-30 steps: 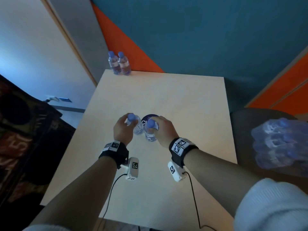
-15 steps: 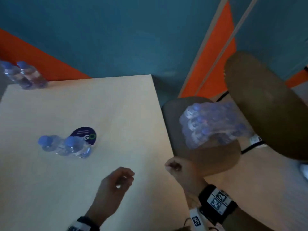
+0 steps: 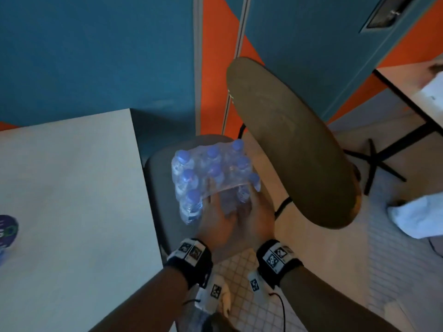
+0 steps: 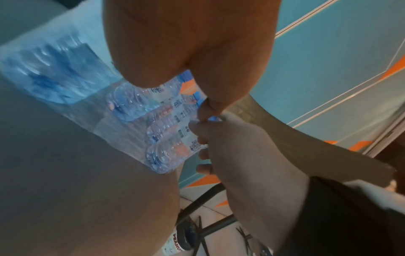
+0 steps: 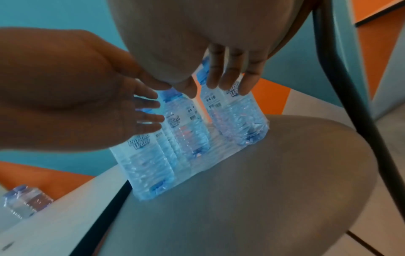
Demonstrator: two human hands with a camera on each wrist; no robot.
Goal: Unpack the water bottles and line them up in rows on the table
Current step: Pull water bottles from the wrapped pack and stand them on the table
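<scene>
A shrink-wrapped pack of water bottles [image 3: 215, 164] with blue caps stands on the grey chair seat [image 3: 158, 188], its plastic torn at the near side. My right hand [image 3: 259, 216] reaches into the opening; its fingers [image 5: 230, 76] and thumb curl round the upper part of a water bottle [image 5: 238, 114] at the pack's right end. My left hand [image 3: 215, 224] is beside it, straight fingers [image 5: 149, 110] touching another bottle [image 5: 181, 131]. Two loose bottles [image 5: 22, 202] stand on the pale table [image 3: 72, 188].
The chair's dark round backrest [image 3: 287, 140] rises just right of the pack. A purple coaster [image 3: 7, 231] lies at the table's left edge of view. Another table [image 3: 419, 97] stands far right over tiled floor. Teal and orange walls stand behind.
Both hands let go of two bottles set down by the purple coaster. My head turned right, and both hands moved off the table to the pack on the chair.
</scene>
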